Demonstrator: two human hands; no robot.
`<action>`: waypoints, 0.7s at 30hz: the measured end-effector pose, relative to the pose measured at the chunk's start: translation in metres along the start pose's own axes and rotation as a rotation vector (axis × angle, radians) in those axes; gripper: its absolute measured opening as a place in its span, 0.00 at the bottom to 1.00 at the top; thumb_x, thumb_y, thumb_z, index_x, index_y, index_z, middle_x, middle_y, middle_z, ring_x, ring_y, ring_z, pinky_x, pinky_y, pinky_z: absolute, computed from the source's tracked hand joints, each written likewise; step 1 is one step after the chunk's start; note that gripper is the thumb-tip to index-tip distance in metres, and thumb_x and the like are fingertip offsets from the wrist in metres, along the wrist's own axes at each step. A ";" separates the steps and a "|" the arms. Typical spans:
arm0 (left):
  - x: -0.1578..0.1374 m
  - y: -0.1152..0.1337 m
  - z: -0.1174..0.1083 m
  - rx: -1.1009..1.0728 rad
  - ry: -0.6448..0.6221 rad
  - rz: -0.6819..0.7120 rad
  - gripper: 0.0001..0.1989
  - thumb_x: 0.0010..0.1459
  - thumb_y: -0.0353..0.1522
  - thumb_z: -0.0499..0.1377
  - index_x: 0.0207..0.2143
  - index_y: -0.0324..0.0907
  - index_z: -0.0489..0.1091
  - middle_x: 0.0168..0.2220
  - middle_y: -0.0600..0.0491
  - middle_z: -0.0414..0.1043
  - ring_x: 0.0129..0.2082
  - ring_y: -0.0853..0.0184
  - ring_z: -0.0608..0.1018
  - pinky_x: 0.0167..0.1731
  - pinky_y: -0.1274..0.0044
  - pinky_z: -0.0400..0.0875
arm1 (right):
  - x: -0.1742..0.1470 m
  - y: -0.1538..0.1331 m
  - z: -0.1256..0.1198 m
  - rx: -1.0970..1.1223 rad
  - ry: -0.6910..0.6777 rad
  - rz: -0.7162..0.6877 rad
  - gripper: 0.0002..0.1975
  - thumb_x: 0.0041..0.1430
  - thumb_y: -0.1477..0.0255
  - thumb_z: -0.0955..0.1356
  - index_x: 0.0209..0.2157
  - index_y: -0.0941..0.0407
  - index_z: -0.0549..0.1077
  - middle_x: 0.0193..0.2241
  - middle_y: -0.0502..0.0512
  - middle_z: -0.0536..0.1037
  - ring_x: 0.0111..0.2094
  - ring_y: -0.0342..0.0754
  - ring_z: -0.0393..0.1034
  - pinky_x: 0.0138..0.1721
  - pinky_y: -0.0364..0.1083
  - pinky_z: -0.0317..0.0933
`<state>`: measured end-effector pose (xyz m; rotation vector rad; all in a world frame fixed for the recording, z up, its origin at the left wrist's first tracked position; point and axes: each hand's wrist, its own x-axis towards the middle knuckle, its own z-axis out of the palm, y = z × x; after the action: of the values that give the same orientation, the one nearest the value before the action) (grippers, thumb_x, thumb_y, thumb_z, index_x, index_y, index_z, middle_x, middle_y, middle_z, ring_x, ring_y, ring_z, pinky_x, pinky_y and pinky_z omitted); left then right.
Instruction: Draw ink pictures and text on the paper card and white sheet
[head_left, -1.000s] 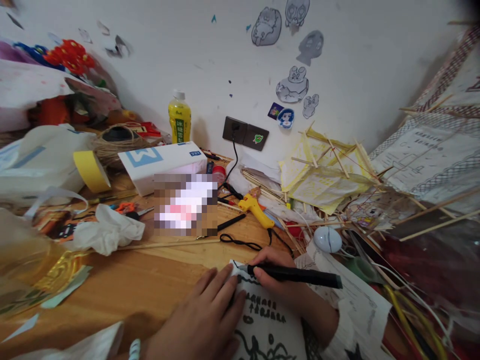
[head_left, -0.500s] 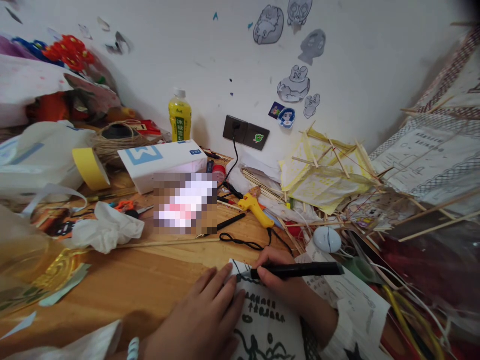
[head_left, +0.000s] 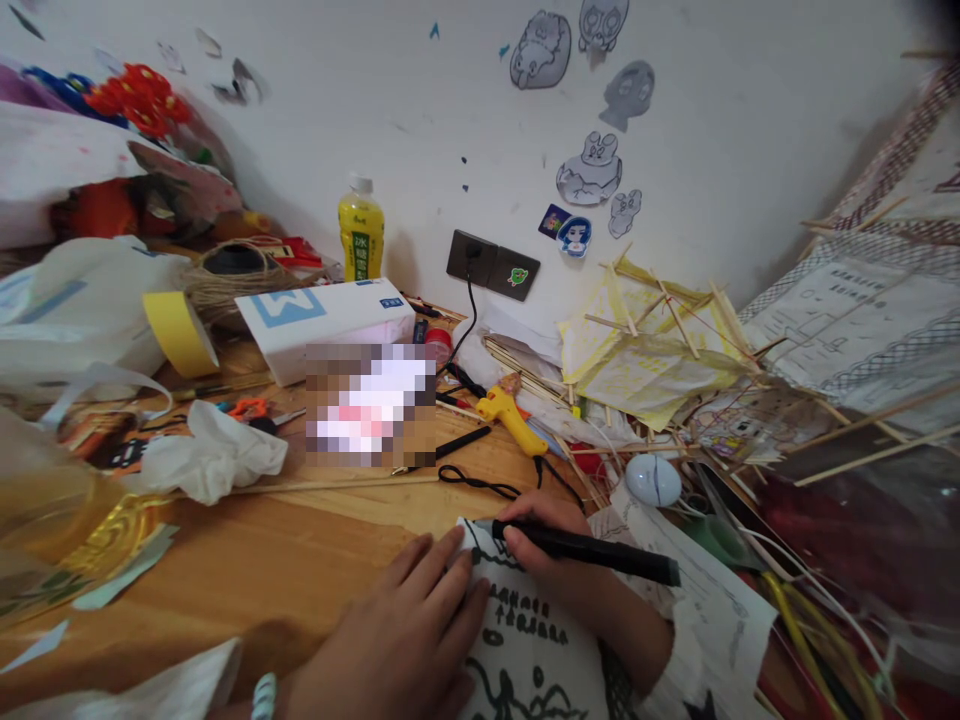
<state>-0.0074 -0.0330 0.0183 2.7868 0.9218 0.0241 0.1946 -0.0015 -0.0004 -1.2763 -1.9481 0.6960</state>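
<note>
My right hand (head_left: 555,550) grips a black marker pen (head_left: 600,551), its tip at the upper part of a white sheet of paper (head_left: 517,625). Dark lines, rows of written characters and wavy drawn shapes cover the sheet. Flat on the paper's left side rests my left hand (head_left: 412,630), fingers stretched out and holding nothing. The lower part of the sheet runs out of view at the bottom.
Beyond the hands lie a yellow glue gun (head_left: 514,420), a blurred-out bright screen (head_left: 371,405) and a crumpled tissue (head_left: 214,455). A white box (head_left: 326,325) and a drink bottle (head_left: 361,230) stand behind. Stick-and-paper frames (head_left: 652,345) crowd the right side.
The marker has tilted, its rear end dropping lower, and my right hand has shifted slightly. My left hand stays on the paper.
</note>
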 end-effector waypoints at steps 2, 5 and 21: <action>0.000 -0.001 0.003 -0.012 0.029 0.007 0.26 0.51 0.26 0.55 0.54 0.37 0.67 0.56 0.37 0.66 0.58 0.44 0.65 0.53 0.53 0.64 | 0.000 0.000 -0.001 0.012 -0.004 0.004 0.04 0.53 0.72 0.66 0.29 0.55 0.73 0.25 0.51 0.76 0.27 0.45 0.70 0.29 0.43 0.63; 0.000 -0.001 0.004 -0.038 0.029 0.001 0.26 0.50 0.26 0.56 0.53 0.37 0.67 0.56 0.36 0.66 0.58 0.44 0.65 0.53 0.53 0.63 | 0.000 -0.001 -0.002 0.015 -0.006 0.024 0.04 0.53 0.71 0.65 0.28 0.55 0.72 0.23 0.50 0.75 0.26 0.45 0.68 0.27 0.43 0.61; 0.001 0.001 -0.001 -0.029 -0.031 -0.017 0.26 0.50 0.25 0.57 0.53 0.36 0.68 0.57 0.34 0.64 0.59 0.43 0.64 0.53 0.52 0.63 | 0.000 -0.006 -0.006 0.147 -0.019 0.101 0.06 0.50 0.70 0.63 0.22 0.55 0.66 0.19 0.48 0.66 0.22 0.44 0.62 0.25 0.43 0.57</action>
<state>-0.0059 -0.0329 0.0195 2.7440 0.9306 -0.0081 0.1957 -0.0033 0.0075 -1.2880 -1.8214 0.8874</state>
